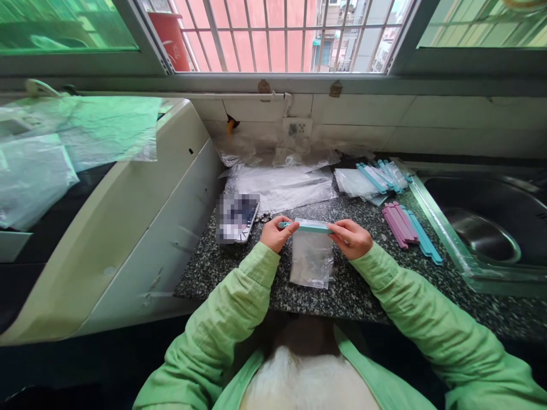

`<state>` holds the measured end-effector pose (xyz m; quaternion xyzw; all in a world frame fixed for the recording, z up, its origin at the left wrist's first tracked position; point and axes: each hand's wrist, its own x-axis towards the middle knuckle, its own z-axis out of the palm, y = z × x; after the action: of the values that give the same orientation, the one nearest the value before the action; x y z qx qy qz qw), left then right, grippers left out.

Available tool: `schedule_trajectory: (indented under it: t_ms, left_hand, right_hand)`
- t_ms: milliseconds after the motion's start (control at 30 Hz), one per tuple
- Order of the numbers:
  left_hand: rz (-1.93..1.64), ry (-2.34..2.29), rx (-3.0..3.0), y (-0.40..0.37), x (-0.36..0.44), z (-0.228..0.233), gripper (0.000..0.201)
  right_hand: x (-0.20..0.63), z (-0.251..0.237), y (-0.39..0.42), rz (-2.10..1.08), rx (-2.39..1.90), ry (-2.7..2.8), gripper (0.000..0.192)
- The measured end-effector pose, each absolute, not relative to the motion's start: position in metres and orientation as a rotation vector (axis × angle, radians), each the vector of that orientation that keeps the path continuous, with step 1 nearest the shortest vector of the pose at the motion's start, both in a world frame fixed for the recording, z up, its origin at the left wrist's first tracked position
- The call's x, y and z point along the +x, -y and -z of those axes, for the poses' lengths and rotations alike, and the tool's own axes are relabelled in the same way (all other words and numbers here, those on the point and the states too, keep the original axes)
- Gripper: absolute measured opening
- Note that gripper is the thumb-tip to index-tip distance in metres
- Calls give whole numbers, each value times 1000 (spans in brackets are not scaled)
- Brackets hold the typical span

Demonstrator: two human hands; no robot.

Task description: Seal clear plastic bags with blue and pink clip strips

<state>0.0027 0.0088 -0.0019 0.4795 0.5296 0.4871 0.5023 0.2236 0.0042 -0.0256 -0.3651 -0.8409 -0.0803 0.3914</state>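
Small clear bag (311, 259) hangs over granite counter (342, 293), blue sealing clip (308, 227) across its top. Left hand (277, 232) pinches clip's left end, right hand (350, 238) pinches right end, both forearms angled inward. Phone (237, 217) left, pink and blue clips (408, 226) right, sink (482, 228) beyond. Farther back: flat bags (282, 185), packed clips (378, 177).

Teal sealing clip (308, 228) held level, clamped across clear bag (311, 259) top
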Motion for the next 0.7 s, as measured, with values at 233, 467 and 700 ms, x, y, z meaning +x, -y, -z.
schedule_trajectory:
  t_ms: [233, 467, 700]
  left_hand:
    - [-1180, -1216, 1117, -8, 3, 1, 37]
    - [-1099, -1116, 1188, -4, 4, -6, 38]
    - [-1051, -1093, 1247, -5, 3, -3, 42]
  right_hand:
    - [220, 16, 4, 62, -971, 2054, 42]
    - [222, 17, -1, -676, -1164, 2051, 40]
    - [218, 18, 2, -853, -1174, 2016, 24]
